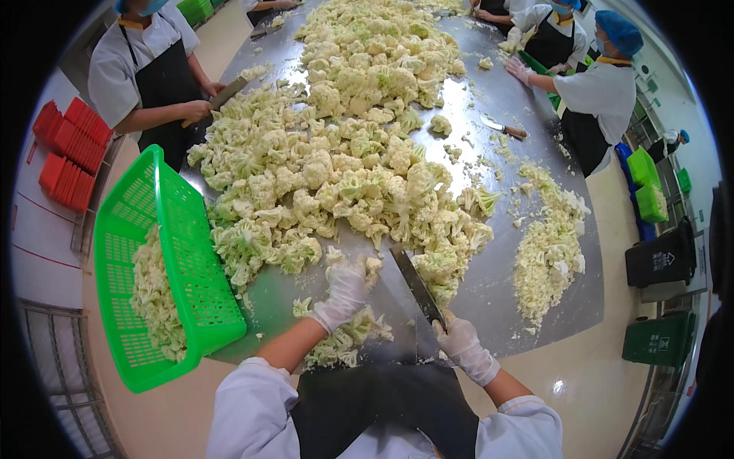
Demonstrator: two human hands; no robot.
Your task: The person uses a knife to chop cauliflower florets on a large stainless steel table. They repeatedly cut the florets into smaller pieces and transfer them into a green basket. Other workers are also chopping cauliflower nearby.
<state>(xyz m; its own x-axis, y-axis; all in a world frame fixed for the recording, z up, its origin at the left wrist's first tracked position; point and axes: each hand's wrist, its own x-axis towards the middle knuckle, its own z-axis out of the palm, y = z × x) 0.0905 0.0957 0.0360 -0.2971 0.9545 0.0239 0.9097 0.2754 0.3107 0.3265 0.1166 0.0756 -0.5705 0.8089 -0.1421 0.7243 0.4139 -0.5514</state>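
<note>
My right hand (464, 348), in a clear glove, is closed round the handle of a broad-bladed knife (415, 284). Its blade slants up and to the left over the metal table, beside the heap. Also gloved, my left hand (344, 292) has its fingers curled around a cauliflower floret (372, 268), partly hidden by the hand. Small cut cauliflower pieces (345, 342) lie below that hand at the table's near edge. A large heap of cauliflower florets (344, 168) spreads from just beyond both hands to the far end.
A green plastic basket (197, 268) holding cut cauliflower stands tilted at the left edge of the metal table (489, 306). Cauliflower crumbs (550, 249) lie at right. Another knife (505, 128) rests farther back. Co-workers (157, 73) stand along both sides, one at left holding a knife (222, 96).
</note>
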